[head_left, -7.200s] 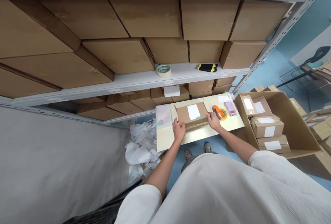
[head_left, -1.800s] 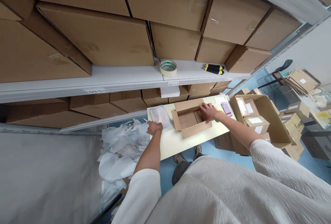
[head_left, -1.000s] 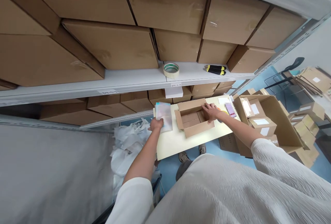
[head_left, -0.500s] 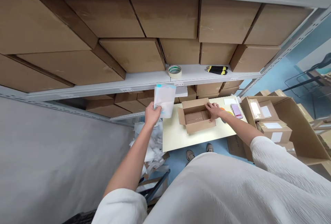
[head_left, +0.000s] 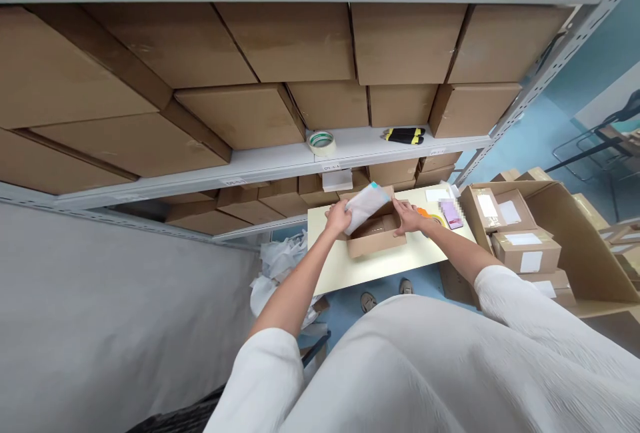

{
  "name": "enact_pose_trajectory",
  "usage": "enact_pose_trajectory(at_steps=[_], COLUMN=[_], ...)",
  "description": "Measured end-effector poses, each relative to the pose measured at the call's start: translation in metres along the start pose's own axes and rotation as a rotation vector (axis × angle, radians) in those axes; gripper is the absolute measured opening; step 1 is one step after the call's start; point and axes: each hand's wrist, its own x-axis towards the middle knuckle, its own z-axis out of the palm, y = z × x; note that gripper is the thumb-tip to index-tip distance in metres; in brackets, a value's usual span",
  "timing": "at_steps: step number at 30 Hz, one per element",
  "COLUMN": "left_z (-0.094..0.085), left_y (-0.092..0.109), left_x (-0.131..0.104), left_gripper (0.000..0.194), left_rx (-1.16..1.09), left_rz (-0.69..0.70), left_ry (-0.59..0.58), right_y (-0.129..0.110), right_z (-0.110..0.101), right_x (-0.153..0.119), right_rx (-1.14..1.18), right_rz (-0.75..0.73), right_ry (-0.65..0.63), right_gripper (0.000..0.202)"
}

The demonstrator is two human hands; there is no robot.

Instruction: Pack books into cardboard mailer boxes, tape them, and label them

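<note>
As you hold it above the box (head_left: 377,245), packet (head_left: 369,205): pale, cloudy, with a blue patch at its upper end; tilted, running from near left up to far right.
Box: plain brown cardboard, its top open and part of its inside showing; you cannot tell from this view whether the packet touches it.
Left hand (head_left: 339,217): gripping the packet's near-left end between thumb and fingers.
Right hand (head_left: 409,217): half spread on the box's right end, fingers towards the far side, thumb by the near wall.
Arms (head_left: 295,286): both stretched forward from your white sleeves (head_left: 273,363), slanting inward to meet at the box.
Table (head_left: 340,270): cream, under the box; an orange item (head_left: 424,212) sits just beside your right wrist, a purple one (head_left: 451,214) farther right.
Carton (head_left: 560,220): right of the table, with labelled parcels (head_left: 527,251) inside.
Shelf (head_left: 360,144): beyond the table, bearing a tape roll (head_left: 321,144), black-and-yellow tools (head_left: 404,135) and stacked cases (head_left: 410,43).
</note>
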Motion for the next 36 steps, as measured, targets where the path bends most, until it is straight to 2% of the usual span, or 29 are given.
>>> enact_pose_trajectory(at_steps=[4, 7, 9, 11, 13, 15, 18, 20, 22, 25, 29, 32, 36], left_z=[0.024, 0.033, 0.036, 0.037, 0.033, 0.027, 0.014, 0.007, 0.003, 0.003, 0.010, 0.015, 0.019], left_y=[0.001, 0.003, 0.004, 0.004, 0.000, -0.007, -0.023, -0.038, -0.053, -0.071, -0.082, -0.083, -0.086], left_x=[0.006, 0.008, 0.008, 0.005, 0.000, -0.007, -0.017, -0.023, -0.028, -0.036, -0.045, -0.051, -0.058], left_gripper=[0.025, 0.032, 0.037, 0.042, 0.044, 0.045, 0.043, 0.041, 0.040, 0.037, 0.032, 0.035, 0.052], left_rx=[0.120, 0.139, 0.154, 0.162, 0.154, 0.130, 0.059, -0.024, -0.150, -0.337, -0.516, -0.548, -0.498], left_rz=[-0.029, -0.002, 0.039, 0.104, 0.157, 0.148, 0.017, -0.103, -0.218, -0.320, -0.375, -0.287, -0.116], left_ry=[-0.122, -0.232, -0.259, -0.202, -0.087, 0.035, 0.198, 0.274, 0.301, 0.250, 0.163, 0.089, -0.064], right_y=[0.003, 0.004, 0.004, 0.003, 0.001, 0.000, 0.001, 0.005, 0.012, 0.023, 0.034, 0.035, 0.030], right_z=[0.007, 0.010, 0.010, 0.009, 0.007, 0.006, 0.005, 0.004, 0.002, -0.002, 0.000, 0.008, 0.018], right_x=[-0.006, -0.009, -0.010, -0.012, -0.013, -0.014, -0.016, -0.018, -0.019, -0.020, -0.018, -0.016, -0.012], right_rx=[0.078, 0.101, 0.103, 0.100, 0.095, 0.084, 0.049, 0.025, 0.036, 0.194, 0.581, 0.690, 0.682], right_rz=[0.028, 0.027, 0.025, 0.021, 0.016, 0.015, 0.024, 0.060, 0.154, 0.331, 0.419, 0.405, 0.370], right_ry=[0.058, 0.066, 0.062, 0.054, 0.045, 0.044, 0.089, 0.175, 0.303, 0.440, 0.390, 0.399, 0.414], right_gripper=[0.166, 0.165, 0.164, 0.162, 0.159, 0.155, 0.143, 0.123, 0.101, 0.084, 0.072, 0.063, 0.056])
